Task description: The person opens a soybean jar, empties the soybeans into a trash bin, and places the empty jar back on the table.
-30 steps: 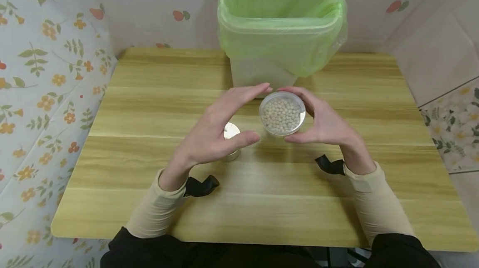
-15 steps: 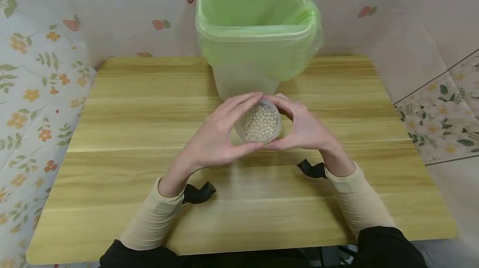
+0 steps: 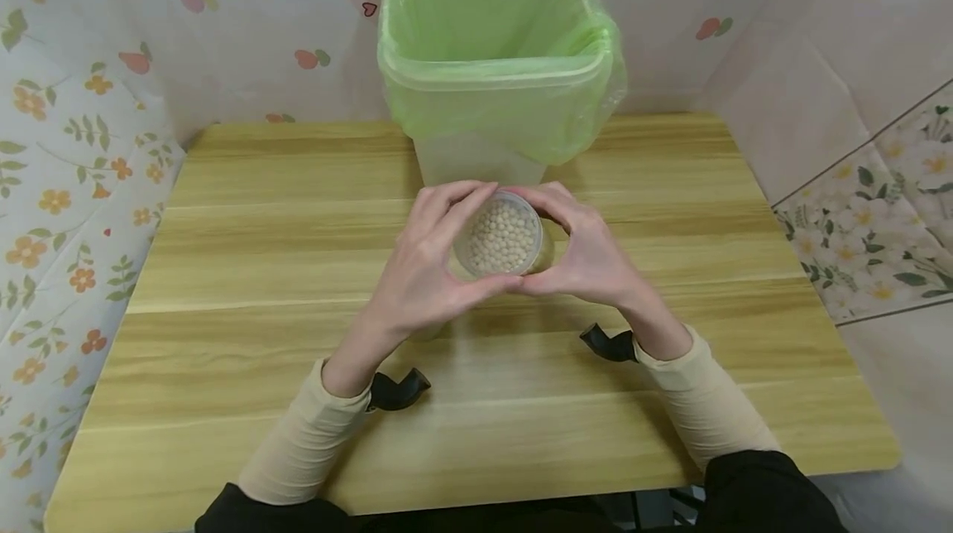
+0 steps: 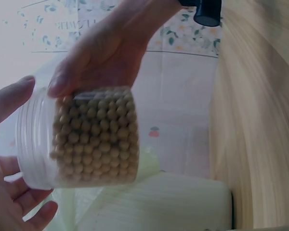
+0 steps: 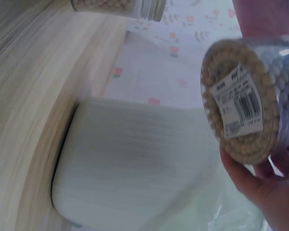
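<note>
A clear plastic jar (image 3: 500,235) full of small beige balls is held up above the table between both hands, its round top facing the head camera. My left hand (image 3: 428,268) curls its thumb and fingers round the lid end, as the left wrist view shows. Across from it, my right hand (image 3: 588,256) grips the jar's side, thumb and fingers spread round it. In the right wrist view, a white barcode label (image 5: 241,103) shows on the jar's bottom. A second jar (image 5: 111,6) of similar balls stands on the table, mostly hidden below my left hand in the head view.
A white bin (image 3: 476,156) lined with a green bag (image 3: 499,103) stands at the table's back, just beyond the hands. The wooden table (image 3: 260,268) meets patterned wall sheets at its back and sides. A black camera mount sits at each wrist.
My left hand has come from beside the jar to close round its lid end. The jar has moved left, toward my left hand. The head view has shifted slightly.
</note>
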Motion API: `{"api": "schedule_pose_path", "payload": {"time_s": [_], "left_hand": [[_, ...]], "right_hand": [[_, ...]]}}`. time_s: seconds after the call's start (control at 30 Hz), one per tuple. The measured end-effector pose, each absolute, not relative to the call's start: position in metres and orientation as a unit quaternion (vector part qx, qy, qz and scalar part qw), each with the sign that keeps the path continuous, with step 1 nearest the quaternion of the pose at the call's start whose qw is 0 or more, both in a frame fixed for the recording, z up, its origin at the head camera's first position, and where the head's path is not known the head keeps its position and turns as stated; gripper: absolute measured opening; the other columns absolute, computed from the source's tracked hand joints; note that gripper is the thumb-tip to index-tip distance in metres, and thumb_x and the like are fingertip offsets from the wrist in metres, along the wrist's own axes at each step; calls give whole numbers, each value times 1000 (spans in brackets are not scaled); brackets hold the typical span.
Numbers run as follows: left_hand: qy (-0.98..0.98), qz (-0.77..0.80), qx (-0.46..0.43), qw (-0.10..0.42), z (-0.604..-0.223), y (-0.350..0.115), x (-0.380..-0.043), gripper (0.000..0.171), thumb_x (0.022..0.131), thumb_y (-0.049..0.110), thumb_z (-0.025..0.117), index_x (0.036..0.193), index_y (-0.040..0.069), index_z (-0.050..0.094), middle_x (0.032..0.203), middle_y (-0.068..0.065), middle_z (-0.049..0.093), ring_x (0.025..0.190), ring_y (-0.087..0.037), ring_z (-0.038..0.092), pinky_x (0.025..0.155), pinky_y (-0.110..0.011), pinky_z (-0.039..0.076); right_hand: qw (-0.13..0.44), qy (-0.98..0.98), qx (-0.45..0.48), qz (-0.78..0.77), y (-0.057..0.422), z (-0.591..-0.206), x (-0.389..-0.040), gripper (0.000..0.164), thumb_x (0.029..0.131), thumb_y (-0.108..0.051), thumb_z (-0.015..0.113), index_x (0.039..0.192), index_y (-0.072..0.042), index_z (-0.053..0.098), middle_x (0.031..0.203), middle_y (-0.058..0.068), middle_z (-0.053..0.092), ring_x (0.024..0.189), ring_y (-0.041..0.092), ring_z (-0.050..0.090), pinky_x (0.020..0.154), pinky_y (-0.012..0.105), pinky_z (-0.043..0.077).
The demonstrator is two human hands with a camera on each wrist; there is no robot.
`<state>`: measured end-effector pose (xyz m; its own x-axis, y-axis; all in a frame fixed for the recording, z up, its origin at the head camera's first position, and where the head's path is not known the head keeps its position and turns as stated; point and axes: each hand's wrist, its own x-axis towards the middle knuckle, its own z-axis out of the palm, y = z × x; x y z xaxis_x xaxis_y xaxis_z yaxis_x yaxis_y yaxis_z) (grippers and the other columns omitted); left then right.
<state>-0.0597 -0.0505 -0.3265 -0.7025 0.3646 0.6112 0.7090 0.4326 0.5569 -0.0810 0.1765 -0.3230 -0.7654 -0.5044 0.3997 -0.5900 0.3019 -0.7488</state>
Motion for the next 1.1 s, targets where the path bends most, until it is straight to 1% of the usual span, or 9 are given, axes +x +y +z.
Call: {"api": "schedule_pose_path", "payload": {"time_s": [0.17, 0.3, 0.43, 0.53, 0.67, 0.77, 0.83, 0.93, 1.1], "left_hand": [[-832, -410, -297, 228, -329, -46, -57, 96, 68, 45, 95, 145, 4, 55, 138, -15, 54, 123, -31, 49, 101, -43, 47], [-849, -408, -277, 192, -327, -47, -54, 100, 69, 47, 94, 149, 5, 50, 144, -14, 49, 128, -30, 47, 105, -45, 46], [-844, -451, -271, 103, -320, -53, -52, 105, 73, 41, 93, 158, 12, 38, 158, -6, 40, 145, -25, 40, 118, -50, 39], [-818, -496, -291, 22, -315, -61, -54, 106, 77, 32, 91, 162, 20, 29, 166, 2, 33, 150, -19, 37, 123, -52, 34], [-771, -530, -344, -81, -312, -71, -57, 108, 80, 21, 88, 164, 28, 21, 169, 12, 27, 153, -11, 32, 125, -49, 30], [-745, -537, -376, -124, -312, -75, -59, 106, 81, 18, 87, 164, 28, 21, 170, 14, 24, 157, -8, 26, 128, -49, 25], [-737, -538, -388, -131, -313, -75, -60, 102, 81, 17, 87, 162, 26, 25, 171, 12, 23, 157, -8, 25, 128, -50, 25], [-736, -536, -397, -115, -314, -73, -61, 95, 81, 17, 87, 158, 23, 32, 172, 9, 23, 159, -10, 22, 127, -54, 24], [-761, -529, -371, -62, -315, -70, -60, 92, 78, 23, 91, 153, 21, 36, 170, 9, 27, 159, -9, 21, 127, -54, 25]], "right_hand": [[111, -822, 331, 449, 171, -326, -77, 92, 59, -15, 99, 141, -4, 59, 136, 11, 67, 123, 19, 54, 105, 26, 47], [107, -817, 326, 464, 171, -327, -75, 93, 58, -13, 100, 141, -3, 59, 134, 13, 66, 123, 18, 53, 105, 25, 48], [42, -785, 322, 527, 176, -326, -76, 94, 56, 2, 99, 141, -2, 58, 134, 11, 64, 121, 15, 56, 107, 24, 50], [-23, -755, 326, 568, 181, -325, -77, 93, 57, 11, 94, 141, 2, 57, 134, 6, 65, 121, 14, 60, 106, 24, 51], [-113, -701, 354, 609, 186, -324, -81, 89, 62, 7, 91, 142, 8, 52, 135, -1, 66, 123, 16, 62, 108, 28, 50], [-162, -663, 380, 625, 188, -324, -84, 87, 66, 0, 92, 142, 11, 50, 135, -2, 67, 123, 18, 63, 108, 31, 51], [-180, -649, 391, 627, 189, -325, -84, 86, 68, -4, 92, 141, 12, 49, 134, -2, 67, 122, 18, 63, 107, 31, 51], [-183, -648, 397, 623, 189, -323, -85, 85, 67, -2, 91, 140, 14, 49, 133, -1, 67, 122, 17, 63, 108, 31, 51], [-123, -696, 380, 597, 185, -319, -83, 90, 61, 9, 91, 142, 8, 52, 135, -3, 65, 127, 17, 60, 112, 30, 47]]}}
